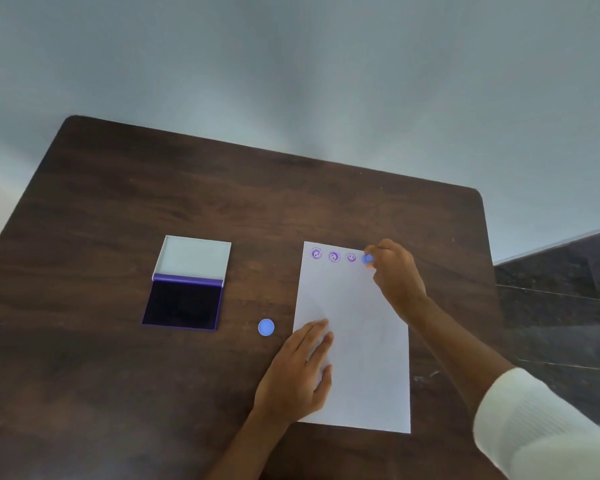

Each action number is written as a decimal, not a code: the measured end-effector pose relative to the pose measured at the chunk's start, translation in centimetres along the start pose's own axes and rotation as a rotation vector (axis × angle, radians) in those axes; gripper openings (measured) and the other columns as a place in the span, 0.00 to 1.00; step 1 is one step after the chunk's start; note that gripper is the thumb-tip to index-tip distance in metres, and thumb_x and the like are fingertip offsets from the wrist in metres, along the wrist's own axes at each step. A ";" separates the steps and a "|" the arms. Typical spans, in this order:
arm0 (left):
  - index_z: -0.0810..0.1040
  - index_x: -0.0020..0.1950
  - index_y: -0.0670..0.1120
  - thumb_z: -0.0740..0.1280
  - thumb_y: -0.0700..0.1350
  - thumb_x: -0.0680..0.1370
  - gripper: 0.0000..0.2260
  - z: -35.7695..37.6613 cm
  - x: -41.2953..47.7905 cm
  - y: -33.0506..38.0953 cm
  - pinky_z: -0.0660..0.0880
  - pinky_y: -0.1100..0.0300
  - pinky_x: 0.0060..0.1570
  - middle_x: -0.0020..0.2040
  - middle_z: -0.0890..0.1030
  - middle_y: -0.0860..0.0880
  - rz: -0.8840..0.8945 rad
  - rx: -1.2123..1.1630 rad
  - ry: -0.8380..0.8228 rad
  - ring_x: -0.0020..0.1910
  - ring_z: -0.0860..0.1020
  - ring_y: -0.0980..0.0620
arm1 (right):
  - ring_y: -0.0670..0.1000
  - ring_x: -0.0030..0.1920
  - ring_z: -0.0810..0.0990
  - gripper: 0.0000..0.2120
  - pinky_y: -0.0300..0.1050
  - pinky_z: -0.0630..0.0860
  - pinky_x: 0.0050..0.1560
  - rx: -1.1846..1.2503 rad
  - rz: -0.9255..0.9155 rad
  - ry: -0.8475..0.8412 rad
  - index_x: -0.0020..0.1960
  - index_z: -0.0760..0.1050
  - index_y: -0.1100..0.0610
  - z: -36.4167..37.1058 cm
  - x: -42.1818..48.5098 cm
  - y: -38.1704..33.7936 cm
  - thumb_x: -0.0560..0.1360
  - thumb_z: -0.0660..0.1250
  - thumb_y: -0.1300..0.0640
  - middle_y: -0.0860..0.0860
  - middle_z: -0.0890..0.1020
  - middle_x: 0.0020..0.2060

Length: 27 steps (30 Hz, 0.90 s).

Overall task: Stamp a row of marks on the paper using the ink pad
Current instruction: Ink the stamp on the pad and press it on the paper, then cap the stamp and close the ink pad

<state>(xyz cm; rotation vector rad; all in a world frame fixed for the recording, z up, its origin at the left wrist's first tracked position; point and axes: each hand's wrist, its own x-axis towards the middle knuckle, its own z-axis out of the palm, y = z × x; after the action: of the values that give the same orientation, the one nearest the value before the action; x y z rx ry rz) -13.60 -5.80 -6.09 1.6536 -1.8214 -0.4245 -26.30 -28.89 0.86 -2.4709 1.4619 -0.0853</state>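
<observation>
A white sheet of paper (357, 341) lies on the dark wooden table, with three purple round marks (334, 256) in a row along its top edge. My right hand (395, 275) is shut on a small blue stamp (368, 259), which is at the paper's top right corner, just right of the third mark. My left hand (302, 368) lies flat on the paper's lower left part, fingers spread. The ink pad (182, 304) lies open to the left, with its dark purple pad showing and its pale lid (194, 256) folded back.
A round blue cap (266, 327) lies on the table (118, 202) between the ink pad and the paper. The table's far edge meets a pale wall. A dark tiled floor shows past the table's right edge.
</observation>
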 end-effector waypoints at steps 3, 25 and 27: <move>0.76 0.70 0.44 0.66 0.49 0.79 0.20 -0.1 -0.1 -0.1 0.71 0.56 0.68 0.74 0.71 0.48 0.005 -0.009 -0.006 0.73 0.68 0.53 | 0.51 0.37 0.78 0.07 0.40 0.74 0.39 0.358 0.239 0.075 0.39 0.81 0.60 -1.6 -0.1 -0.1 0.68 0.67 0.69 0.57 0.84 0.38; 0.68 0.74 0.47 0.76 0.51 0.73 0.33 -6.9 -1.5 -1.9 0.75 0.51 0.64 0.72 0.73 0.47 -0.594 -0.134 0.264 0.69 0.73 0.46 | 0.42 0.45 0.80 0.07 0.28 0.72 0.47 0.794 0.394 0.055 0.51 0.80 0.50 0.0 -11.6 -12.4 0.74 0.70 0.53 0.44 0.83 0.48; 0.67 0.75 0.48 0.74 0.52 0.74 0.32 -6.8 -1.5 -2.0 0.75 0.49 0.65 0.73 0.72 0.48 -0.626 -0.158 0.240 0.69 0.73 0.46 | 0.42 0.42 0.79 0.07 0.25 0.69 0.47 0.641 0.260 0.038 0.52 0.81 0.54 1.3 -11.5 -13.9 0.74 0.71 0.56 0.48 0.84 0.47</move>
<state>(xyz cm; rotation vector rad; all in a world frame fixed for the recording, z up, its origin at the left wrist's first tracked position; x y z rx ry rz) -7.66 -3.44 -2.63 2.0386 -1.0448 -0.5843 -19.89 -12.33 4.15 -1.7675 1.4653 -0.4704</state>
